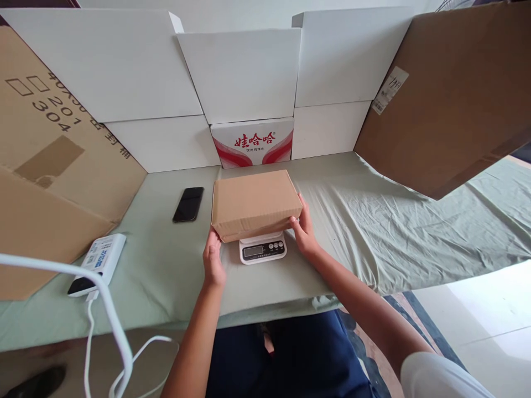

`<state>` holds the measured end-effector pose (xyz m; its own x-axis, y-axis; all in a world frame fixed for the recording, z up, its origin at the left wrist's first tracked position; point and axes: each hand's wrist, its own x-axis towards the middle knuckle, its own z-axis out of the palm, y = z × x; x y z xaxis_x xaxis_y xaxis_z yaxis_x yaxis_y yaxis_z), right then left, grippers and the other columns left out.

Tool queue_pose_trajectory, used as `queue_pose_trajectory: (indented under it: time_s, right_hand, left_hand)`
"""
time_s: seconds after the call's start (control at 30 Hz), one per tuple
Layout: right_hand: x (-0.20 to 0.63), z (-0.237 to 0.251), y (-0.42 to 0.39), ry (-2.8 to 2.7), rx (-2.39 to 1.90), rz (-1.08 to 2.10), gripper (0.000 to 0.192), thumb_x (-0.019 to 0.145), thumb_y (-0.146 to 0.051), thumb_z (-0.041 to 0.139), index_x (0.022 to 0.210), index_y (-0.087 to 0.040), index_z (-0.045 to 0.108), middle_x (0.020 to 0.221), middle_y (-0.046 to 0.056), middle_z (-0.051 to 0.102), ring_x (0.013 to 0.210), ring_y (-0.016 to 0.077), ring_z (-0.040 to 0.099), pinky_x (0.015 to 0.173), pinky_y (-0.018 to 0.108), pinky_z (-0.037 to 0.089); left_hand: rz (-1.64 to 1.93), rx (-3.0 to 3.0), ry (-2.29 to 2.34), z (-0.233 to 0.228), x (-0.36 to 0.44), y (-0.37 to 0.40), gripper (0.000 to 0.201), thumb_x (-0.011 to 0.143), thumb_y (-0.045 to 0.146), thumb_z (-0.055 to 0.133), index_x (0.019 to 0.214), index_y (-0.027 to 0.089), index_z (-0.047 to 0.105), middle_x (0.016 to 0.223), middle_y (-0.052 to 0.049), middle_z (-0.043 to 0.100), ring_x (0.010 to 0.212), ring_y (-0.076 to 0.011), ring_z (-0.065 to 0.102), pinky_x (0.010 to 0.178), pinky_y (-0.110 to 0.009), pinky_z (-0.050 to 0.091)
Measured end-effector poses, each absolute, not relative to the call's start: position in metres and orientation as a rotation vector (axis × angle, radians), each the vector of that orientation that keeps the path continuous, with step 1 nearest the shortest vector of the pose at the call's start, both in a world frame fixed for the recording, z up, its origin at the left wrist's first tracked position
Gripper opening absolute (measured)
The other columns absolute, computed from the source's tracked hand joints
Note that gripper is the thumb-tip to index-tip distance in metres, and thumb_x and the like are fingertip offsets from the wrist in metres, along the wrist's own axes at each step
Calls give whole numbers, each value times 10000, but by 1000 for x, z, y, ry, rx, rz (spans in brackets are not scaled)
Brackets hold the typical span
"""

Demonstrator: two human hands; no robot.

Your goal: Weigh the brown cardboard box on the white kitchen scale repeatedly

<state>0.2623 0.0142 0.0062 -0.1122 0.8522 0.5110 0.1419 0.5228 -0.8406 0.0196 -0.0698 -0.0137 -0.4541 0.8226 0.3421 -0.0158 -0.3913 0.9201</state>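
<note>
A closed brown cardboard box [255, 198] is held between my two hands over a small white digital scale [263, 249]. My left hand [213, 260] grips the box's near left corner, its fingers partly hidden under and behind the cardboard. At the right end, my right hand [305, 229] holds the side, thumb on the front face. The scale's front panel, with a display and several round buttons, shows below the box; its platform is hidden. Whether the box rests on the platform or hangs just above it, I cannot tell.
A black smartphone [188, 204] lies left of the box. Farther left is a white power bank [97, 264] with a white cable [108, 293] plugged in. White boxes [244, 74] line the back; large brown cartons [448, 94] stand at both sides. Green cloth [344, 221] covers the table.
</note>
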Motion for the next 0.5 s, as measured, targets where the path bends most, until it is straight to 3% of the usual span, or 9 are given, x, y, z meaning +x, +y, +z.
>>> queue_pose_trajectory:
  time_s: [0.23,0.4,0.5]
  right_hand:
    - [263,6,12,-1586,-903,713,679,973,-596,447,1585,-349,283,1584,66,398,1453,316,381,1178,510,382]
    - [269,7,19,-1427,-924,645,661,967,-597,377,1584,-444,197,1582,37,345,1340,313,479,1092,550,443]
    - [272,6,27,-1292,-972,640,643,963,-583,335,1575,-465,177,1584,34,328,1320,311,492,1066,562,456]
  left_hand:
    - [1889,1173,1231,-10,19,-69,816,861,754,456,1469,216,545,1522,-139,530,1432,-345,461,1167,-460,376]
    - [2037,1122,1202,-1,15,-69,728,901,706,427,1511,314,488,1642,-29,373,1535,-276,290,1229,-399,282]
    - [2041,1093,1216,1,14,-69,721,901,718,410,1499,327,502,1647,-12,363,1541,-267,274,1234,-393,275]
